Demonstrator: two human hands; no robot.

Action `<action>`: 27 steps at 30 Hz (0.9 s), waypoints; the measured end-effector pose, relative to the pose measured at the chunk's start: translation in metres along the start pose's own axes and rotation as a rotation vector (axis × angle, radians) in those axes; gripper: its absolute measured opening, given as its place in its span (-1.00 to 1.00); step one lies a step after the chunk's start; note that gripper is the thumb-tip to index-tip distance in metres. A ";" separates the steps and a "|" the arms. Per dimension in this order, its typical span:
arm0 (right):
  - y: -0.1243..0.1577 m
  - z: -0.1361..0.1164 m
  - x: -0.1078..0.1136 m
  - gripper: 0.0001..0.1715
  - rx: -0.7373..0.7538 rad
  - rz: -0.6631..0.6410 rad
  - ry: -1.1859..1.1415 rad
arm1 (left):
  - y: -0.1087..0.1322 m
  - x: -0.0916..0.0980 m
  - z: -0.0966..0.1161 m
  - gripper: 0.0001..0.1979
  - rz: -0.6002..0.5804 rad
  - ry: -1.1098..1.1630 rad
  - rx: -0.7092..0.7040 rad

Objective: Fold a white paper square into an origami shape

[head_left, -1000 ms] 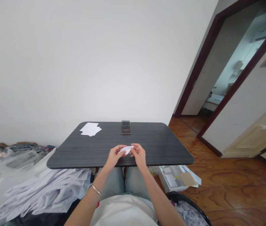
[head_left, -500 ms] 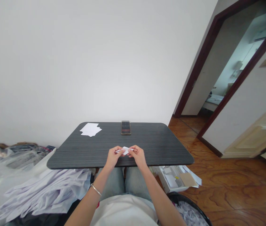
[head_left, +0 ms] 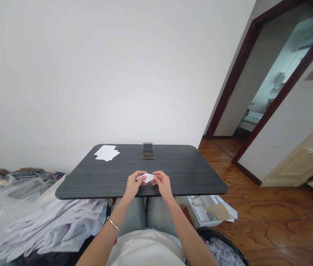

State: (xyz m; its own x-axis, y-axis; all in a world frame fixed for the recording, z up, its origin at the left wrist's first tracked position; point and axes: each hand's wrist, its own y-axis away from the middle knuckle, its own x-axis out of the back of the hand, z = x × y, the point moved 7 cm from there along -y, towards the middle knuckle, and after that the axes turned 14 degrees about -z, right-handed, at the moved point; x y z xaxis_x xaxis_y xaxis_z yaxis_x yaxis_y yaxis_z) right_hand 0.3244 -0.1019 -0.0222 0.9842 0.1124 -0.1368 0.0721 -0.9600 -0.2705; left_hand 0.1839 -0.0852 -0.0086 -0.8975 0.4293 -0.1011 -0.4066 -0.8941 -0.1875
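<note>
Near the front edge of the dark table (head_left: 90, 177), a small folded piece of white paper (head_left: 148, 178) is held between my two hands. My left hand (head_left: 134, 183) pinches its left side with thumb and fingers. On the other side, my right hand (head_left: 161, 182) grips the right corner the same way. The paper has a pointed, diamond-like outline; its outer corners are hidden by my fingers. Loose white paper sheets (head_left: 106, 152) lie overlapping at the table's far left.
A phone (head_left: 148, 150) stands at the table's back edge, by the wall. White cloth (head_left: 59, 225) is heaped at the lower left. Below the table's right side are a box of papers (head_left: 205, 212) and a black bin (head_left: 225, 251) with paper scraps. A doorway opens at right.
The paper has shifted slightly between my fingers, and its visible face looks flatter and plainer. My hands stay in nearly the same place.
</note>
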 end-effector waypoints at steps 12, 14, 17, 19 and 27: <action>0.000 0.002 0.000 -0.73 -0.030 0.036 0.034 | -0.001 0.003 -0.002 -0.69 0.020 0.005 -0.010; 0.000 0.002 0.000 -0.74 -0.026 0.044 0.037 | -0.001 0.004 -0.003 -0.69 0.020 0.004 -0.007; 0.002 0.001 0.001 -0.75 -0.016 0.069 0.043 | -0.002 0.005 -0.005 -0.67 0.024 0.009 -0.003; 0.002 0.000 0.002 -0.75 -0.008 0.089 0.051 | -0.002 0.005 -0.006 -0.66 0.031 0.014 -0.002; 0.005 -0.003 0.007 -0.73 0.011 0.151 0.078 | -0.002 0.005 -0.007 -0.62 0.019 0.058 0.011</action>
State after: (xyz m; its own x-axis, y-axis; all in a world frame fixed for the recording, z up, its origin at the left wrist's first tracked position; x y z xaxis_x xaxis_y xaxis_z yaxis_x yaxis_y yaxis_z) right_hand 0.3318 -0.1070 -0.0213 0.9933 -0.0539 -0.1025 -0.0792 -0.9617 -0.2624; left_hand 0.1816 -0.0806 -0.0153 -0.8935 0.4190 -0.1614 -0.3921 -0.9033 -0.1742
